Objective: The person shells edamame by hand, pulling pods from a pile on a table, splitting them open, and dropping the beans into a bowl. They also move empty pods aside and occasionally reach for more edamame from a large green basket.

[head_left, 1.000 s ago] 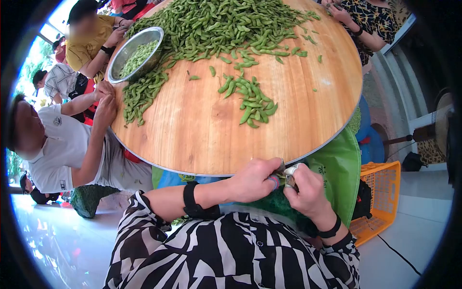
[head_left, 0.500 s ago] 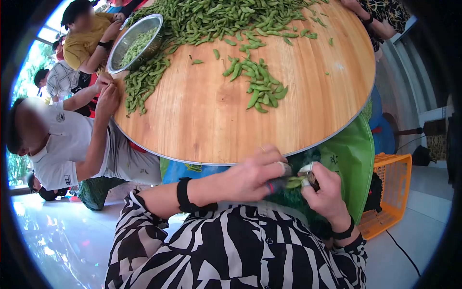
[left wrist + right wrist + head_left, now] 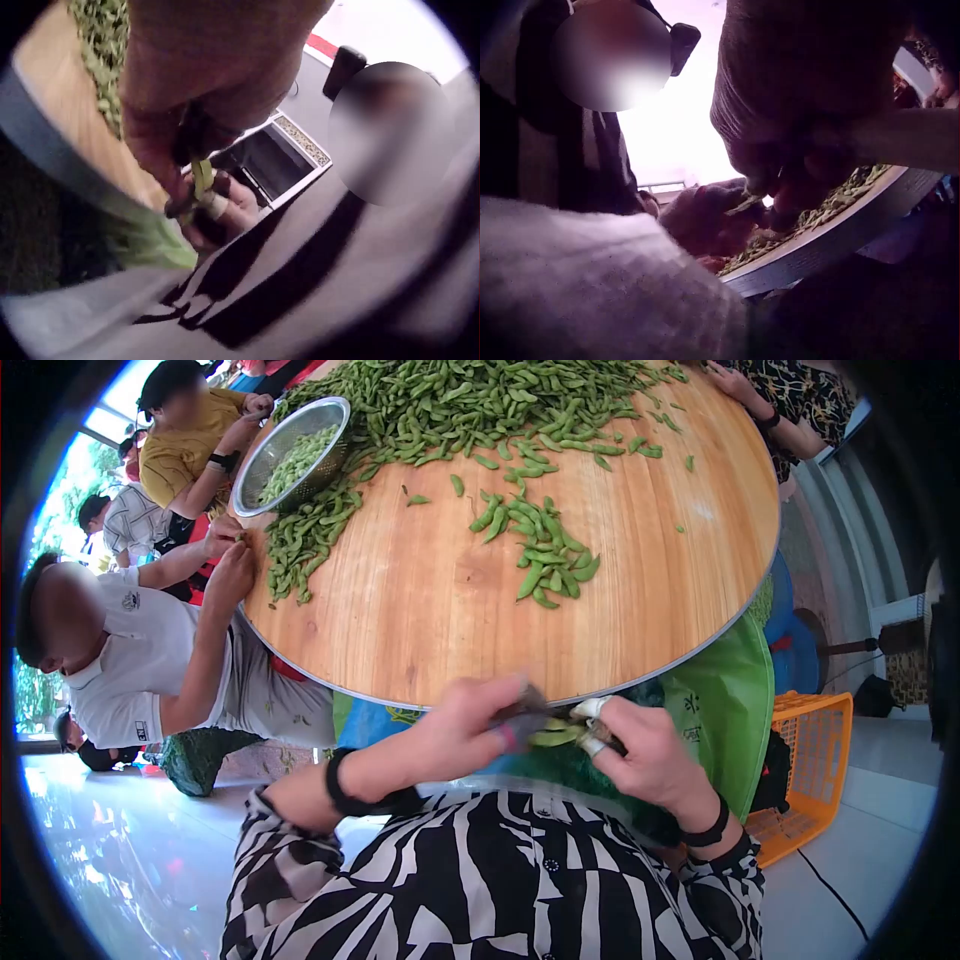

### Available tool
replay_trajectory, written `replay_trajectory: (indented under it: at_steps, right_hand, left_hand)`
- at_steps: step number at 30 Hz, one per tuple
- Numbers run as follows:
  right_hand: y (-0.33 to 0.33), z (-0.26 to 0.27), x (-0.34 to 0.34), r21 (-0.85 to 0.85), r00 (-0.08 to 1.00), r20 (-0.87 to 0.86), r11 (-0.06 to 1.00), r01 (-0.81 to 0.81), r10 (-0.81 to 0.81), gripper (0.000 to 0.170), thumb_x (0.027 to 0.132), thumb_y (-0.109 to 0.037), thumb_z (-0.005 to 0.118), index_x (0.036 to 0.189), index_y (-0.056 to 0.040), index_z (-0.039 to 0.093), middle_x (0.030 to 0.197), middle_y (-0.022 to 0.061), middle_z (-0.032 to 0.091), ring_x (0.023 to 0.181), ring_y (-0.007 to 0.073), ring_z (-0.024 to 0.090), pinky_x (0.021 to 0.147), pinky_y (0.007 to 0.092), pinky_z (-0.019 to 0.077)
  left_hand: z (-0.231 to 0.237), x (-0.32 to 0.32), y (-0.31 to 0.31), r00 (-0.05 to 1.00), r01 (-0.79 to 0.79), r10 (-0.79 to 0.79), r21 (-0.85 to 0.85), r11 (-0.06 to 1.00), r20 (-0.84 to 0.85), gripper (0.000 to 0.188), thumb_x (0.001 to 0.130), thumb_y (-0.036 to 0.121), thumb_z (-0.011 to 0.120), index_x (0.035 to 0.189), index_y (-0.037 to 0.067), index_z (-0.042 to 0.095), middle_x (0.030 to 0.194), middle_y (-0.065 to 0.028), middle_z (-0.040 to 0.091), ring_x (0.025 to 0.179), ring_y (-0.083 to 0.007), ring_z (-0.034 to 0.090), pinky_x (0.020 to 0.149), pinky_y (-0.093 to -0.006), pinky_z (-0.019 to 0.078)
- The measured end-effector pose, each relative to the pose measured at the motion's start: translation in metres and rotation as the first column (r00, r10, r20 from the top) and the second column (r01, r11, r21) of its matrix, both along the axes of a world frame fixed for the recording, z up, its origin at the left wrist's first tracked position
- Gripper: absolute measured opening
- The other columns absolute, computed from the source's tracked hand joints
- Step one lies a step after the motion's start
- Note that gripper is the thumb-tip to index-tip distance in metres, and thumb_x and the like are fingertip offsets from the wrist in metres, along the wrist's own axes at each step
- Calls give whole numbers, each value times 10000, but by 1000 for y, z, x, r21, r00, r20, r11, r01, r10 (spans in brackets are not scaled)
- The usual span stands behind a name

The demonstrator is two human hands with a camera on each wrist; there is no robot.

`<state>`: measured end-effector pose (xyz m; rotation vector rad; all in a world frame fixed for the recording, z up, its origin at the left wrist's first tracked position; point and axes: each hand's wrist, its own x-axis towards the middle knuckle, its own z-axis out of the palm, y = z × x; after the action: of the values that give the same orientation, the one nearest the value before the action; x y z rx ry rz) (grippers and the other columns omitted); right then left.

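Note:
Both hands meet just off the near edge of the round wooden table [image 3: 420, 630]. A green pod [image 3: 553, 736] lies between them, pinched by the right hand [image 3: 645, 750], whose thumb and finger have white wraps. The left hand [image 3: 460, 732], blurred, curls its fingers at the pod's other end. In the left wrist view the pod [image 3: 201, 178] shows between the left hand [image 3: 202, 82] and the wrapped fingers of the other. The right wrist view is dark; a pod [image 3: 744, 204] is seen by the fingertips. A small group of pods [image 3: 545, 555] lies on the table.
A large pod heap [image 3: 470, 405] covers the far side of the table. A metal colander [image 3: 335, 435] with shelled beans stands at the left. Several people sit around. A green bag [image 3: 725, 710] hangs below the edge, beside an orange crate [image 3: 825, 760].
Half a second ago the left hand was further right and lower; it has moved left and up, towards the table edge. The right hand stays by the pod, slightly left of where it was.

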<state>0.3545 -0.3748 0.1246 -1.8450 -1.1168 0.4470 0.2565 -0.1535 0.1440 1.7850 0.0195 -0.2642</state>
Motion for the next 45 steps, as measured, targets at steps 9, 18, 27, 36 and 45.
replay_trajectory:
  at_steps: [9, 18, 27, 36, 45]
  right_hand:
    - [-4, -23, 4, -27, 995, -91, 999, -34, 31, 251, 785, -36, 625, 1022, 17, 562, 795, 157, 577, 688, 336, 597, 604, 381, 473]
    - [6, 5, 4, 37, 954, -300, 999, 38, -25, 297, 863, -28, 537, 1144, 68, 529, 897, 144, 636, 768, 205, 626, 702, 299, 498]
    - [-19, -2, 7, -42, 884, -413, 975, 220, -218, 382, 886, -33, 439, 1250, 64, 503, 813, 62, 579, 639, 100, 532, 609, 241, 455]
    - [-13, 4, 13, 21, 812, -545, 964, 264, -211, 400, 947, -97, 404, 1325, 22, 463, 667, 24, 544, 532, 68, 458, 508, 206, 392]
    - [2, 21, 19, 281, 607, -793, 855, 435, -48, 425, 997, -151, 356, 1397, -7, 370, 723, 73, 547, 534, 87, 467, 455, 204, 371]
  left_hand:
    - [101, -116, 166, 913, 407, -93, 898, 164, -397, 172, 643, -64, 542, 780, 22, 601, 812, -151, 605, 874, -333, 602, 816, -427, 477]
    - [150, 111, 121, 989, -50, -78, 769, 638, 129, 143, 834, 123, 577, 885, 5, 640, 690, -126, 611, 594, -238, 578, 596, -349, 483]
    - [-20, 182, 109, 996, -52, -45, 927, 371, 74, 200, 742, 131, 605, 897, 16, 657, 879, -203, 653, 860, -373, 632, 736, -460, 498]
    - [-10, 135, 93, 846, -389, -145, 781, 489, 513, 258, 680, 19, 599, 937, 16, 619, 918, -182, 591, 909, -391, 565, 794, -437, 479]
    - [23, 115, -11, 994, -44, 63, -205, 978, 86, 198, 817, 57, 729, 980, 48, 617, 817, 36, 638, 715, -22, 549, 564, -193, 421]
